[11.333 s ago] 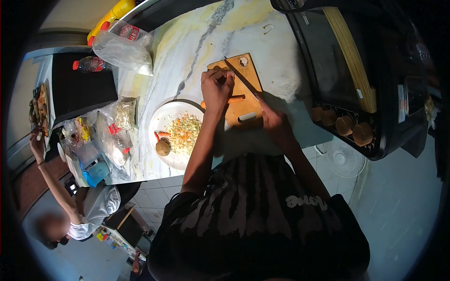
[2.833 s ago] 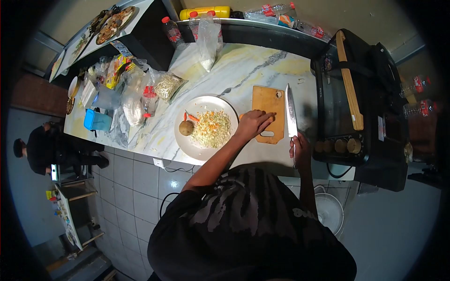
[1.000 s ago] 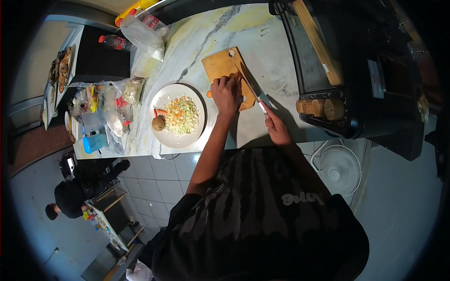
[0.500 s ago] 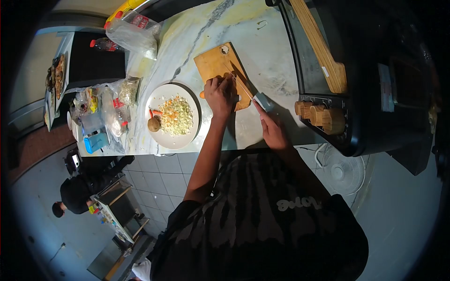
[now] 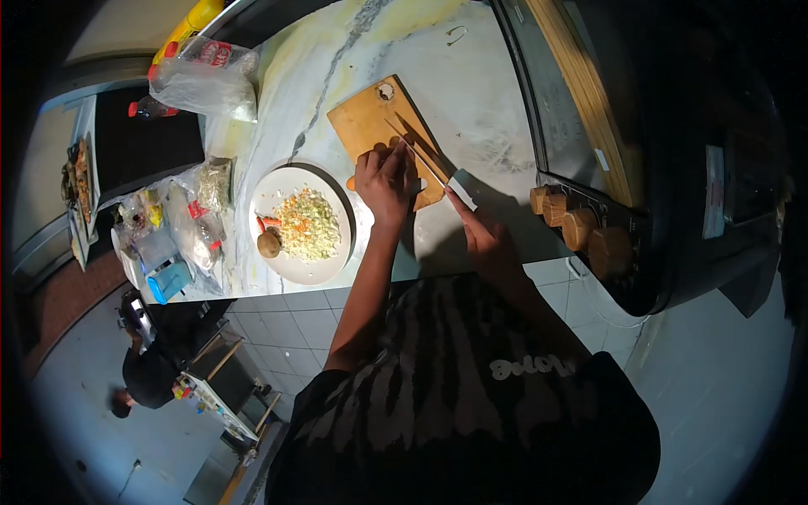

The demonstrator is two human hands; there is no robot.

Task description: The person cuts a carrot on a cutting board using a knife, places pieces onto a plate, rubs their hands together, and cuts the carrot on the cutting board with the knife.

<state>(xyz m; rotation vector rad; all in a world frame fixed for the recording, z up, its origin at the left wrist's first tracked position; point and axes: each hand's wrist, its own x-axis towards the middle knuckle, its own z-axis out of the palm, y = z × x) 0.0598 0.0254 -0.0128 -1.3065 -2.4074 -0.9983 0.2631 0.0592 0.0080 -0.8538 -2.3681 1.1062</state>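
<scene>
The pale lettering (image 5: 532, 367) on the dark shirt (image 5: 471, 421) and the red bottle label (image 5: 220, 55) cannot be read clearly.

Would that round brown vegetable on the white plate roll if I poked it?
The round brown vegetable might roll, being rounded. The chopped pale and orange pieces beside it could slow it there. No cut shows, so it probably feels firm.

Left hand (image 5: 384, 183) curled, knuckles up, right hand (image 5: 486, 231) wrapped in a grip, both arms (image 5: 367, 286) reaching forward
</scene>
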